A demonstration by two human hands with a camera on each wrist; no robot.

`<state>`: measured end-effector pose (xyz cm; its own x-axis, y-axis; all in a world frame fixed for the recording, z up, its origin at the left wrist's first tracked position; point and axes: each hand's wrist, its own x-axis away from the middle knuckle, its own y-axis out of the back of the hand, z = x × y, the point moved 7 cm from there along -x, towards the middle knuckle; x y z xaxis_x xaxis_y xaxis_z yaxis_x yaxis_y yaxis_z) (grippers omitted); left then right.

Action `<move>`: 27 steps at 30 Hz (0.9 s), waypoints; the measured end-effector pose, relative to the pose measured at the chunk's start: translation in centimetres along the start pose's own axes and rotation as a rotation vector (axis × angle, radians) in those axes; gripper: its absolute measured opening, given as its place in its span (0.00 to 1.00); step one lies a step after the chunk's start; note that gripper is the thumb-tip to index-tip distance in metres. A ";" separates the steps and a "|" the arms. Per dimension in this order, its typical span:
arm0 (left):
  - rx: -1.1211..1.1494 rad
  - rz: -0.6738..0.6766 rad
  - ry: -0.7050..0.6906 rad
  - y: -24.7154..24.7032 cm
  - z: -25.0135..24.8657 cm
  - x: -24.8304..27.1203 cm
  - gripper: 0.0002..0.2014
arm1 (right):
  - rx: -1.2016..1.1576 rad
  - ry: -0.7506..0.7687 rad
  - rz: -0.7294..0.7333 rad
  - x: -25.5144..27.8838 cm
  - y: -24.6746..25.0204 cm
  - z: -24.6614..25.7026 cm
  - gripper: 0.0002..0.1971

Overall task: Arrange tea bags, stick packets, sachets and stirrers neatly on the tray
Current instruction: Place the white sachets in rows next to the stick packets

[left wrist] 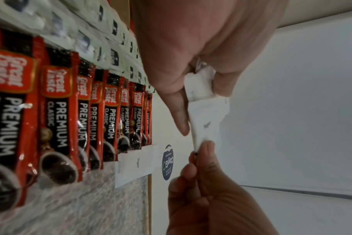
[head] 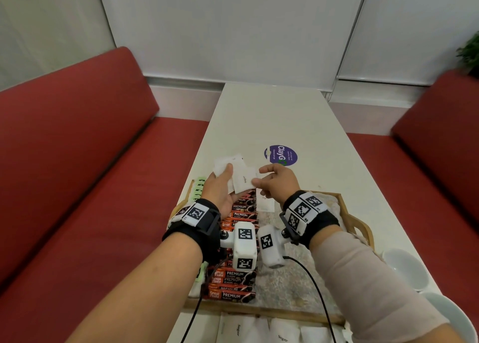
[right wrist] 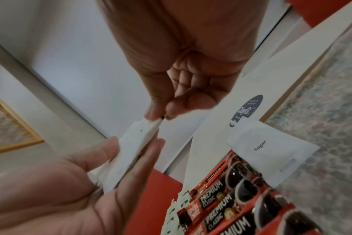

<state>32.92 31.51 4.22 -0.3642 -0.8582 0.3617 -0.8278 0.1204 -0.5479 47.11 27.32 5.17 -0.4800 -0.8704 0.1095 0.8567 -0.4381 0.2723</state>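
Observation:
My left hand [head: 220, 184] holds a small fan of white sugar sachets [head: 230, 165] above the far end of the wooden tray [head: 359, 222], thumb pressed on top. My right hand [head: 274, 180] pinches the edge of one sachet [head: 243, 179] from that fan between thumb and forefinger; the same sachet [left wrist: 206, 120] shows in the left wrist view. One sugar sachet [right wrist: 271, 152] lies flat on the tray's far end. A row of red-and-black coffee stick packets [head: 234, 275] lines the tray's left-centre. Pale green tea bags [head: 198, 188] lie along its left edge.
More white sugar sachets [head: 259, 329] lie on the table in front of the tray. White bowls [head: 407, 267] stand at the right near edge. A purple round sticker [head: 280, 155] sits on the table beyond the tray. Red benches [head: 77, 174] flank the table.

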 end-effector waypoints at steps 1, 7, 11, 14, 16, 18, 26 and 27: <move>0.014 -0.011 -0.003 0.1 0.0 0.0 0.13 | -0.054 -0.009 -0.006 0.1 0.1 -0.1 0.13; -0.003 -0.002 -0.021 0.0 0.3 0.0 0.15 | -0.254 -0.058 -0.020 0.5 -0.4 -0.5 0.06; -0.052 -0.017 -0.076 0.1 0.0 -0.4 0.18 | -0.230 -0.110 0.087 0.7 -1.1 -0.5 0.06; -0.164 -0.042 -0.115 0.4 -0.4 -0.6 0.16 | -0.015 -0.057 0.093 0.4 -0.6 -0.2 0.05; -0.232 -0.039 -0.120 0.5 -0.5 -0.7 0.16 | 0.162 0.051 0.069 0.0 0.0 0.5 0.03; -0.271 -0.015 -0.127 0.2 -0.3 -0.8 0.19 | 0.282 0.127 0.078 -0.3 0.2 1.0 0.05; -0.121 -0.093 -0.086 1.2 0.1 -1.6 0.15 | 0.100 -0.091 0.003 -1.0 1.9 -2.0 0.13; -0.115 -0.093 -0.085 1.3 0.1 -1.7 0.14 | 0.079 -0.149 -0.007 -0.9 2.1 -2.9 0.14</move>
<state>32.48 33.05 2.82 -0.2499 -0.9070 0.3391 -0.9016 0.0902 -0.4230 49.92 26.57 2.84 -0.5136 -0.8218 0.2467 0.8385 -0.4197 0.3474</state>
